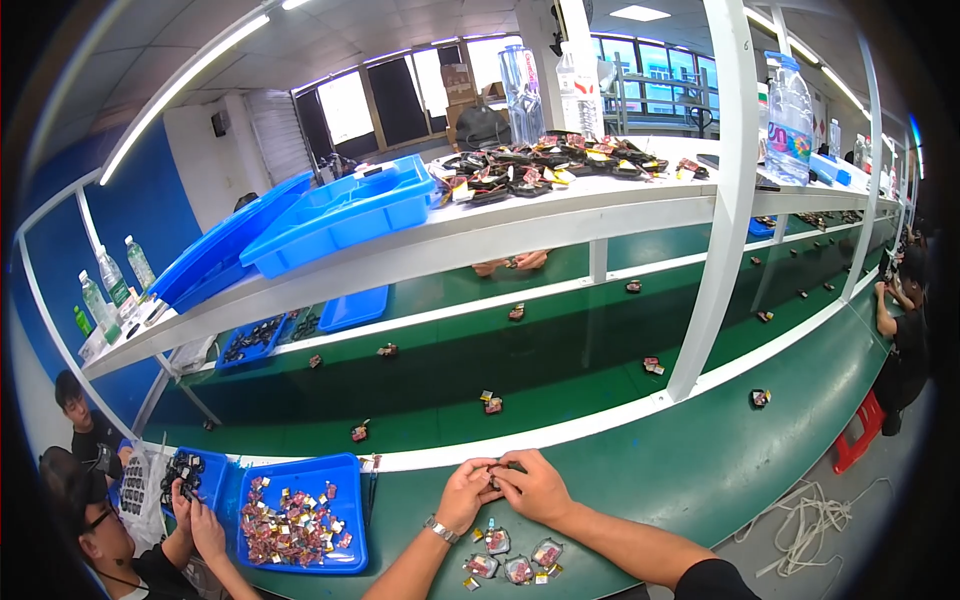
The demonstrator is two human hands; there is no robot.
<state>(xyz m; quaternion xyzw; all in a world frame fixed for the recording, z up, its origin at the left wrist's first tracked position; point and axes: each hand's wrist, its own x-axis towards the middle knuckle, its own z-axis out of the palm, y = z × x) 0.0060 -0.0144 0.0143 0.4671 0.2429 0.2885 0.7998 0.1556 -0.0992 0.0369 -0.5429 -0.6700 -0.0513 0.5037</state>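
Note:
My left hand (466,494) and my right hand (535,487) meet over the green bench, fingertips pinched together on one small dark part (497,470). A wristwatch (440,529) sits on my left wrist. Just below my hands lie several small red and dark parts in clear wrappers (508,560) on the green surface. A blue tray (352,528) full of small red, yellow and silver pieces stands to my left.
A green conveyor belt (560,350) behind the white rail carries scattered small parts. A white shelf (560,205) above holds blue bins, water bottles and piled parts. A co-worker's hands (195,520) work at a blue tray at left. Another person (900,330) sits far right.

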